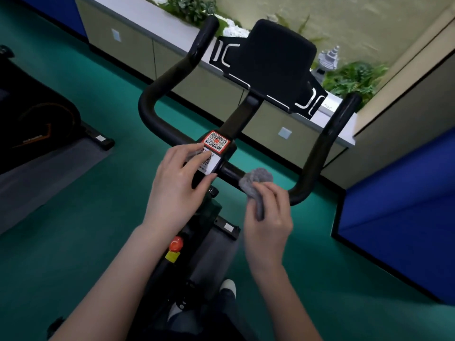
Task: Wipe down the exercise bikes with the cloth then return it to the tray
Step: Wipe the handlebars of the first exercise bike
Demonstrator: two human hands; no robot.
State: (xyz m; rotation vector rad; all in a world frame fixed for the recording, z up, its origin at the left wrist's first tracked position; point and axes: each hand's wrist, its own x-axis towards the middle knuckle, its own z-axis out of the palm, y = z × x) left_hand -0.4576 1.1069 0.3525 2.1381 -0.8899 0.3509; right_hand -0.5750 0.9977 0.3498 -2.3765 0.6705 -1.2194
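Cloth (257, 179), grey and bunched, is pinched in the right hand (268, 217) and held against the handlebar (230, 171) just right of the frame's centre, while the left hand (177, 183) lies with fingers (189, 150) nearly straight on the stem (242, 116), touching the sticker (215, 143). Wadded so small, it could miss the bar's underside and upturned ends, or slip from that light pinch onto the floor (98, 242); no tray is in sight.

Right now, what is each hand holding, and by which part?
The right hand grips the crumpled grey fleecy cloth by its near end, against the black exercise-bike handlebar. The left hand holds nothing, resting on the stickered centre clamp.
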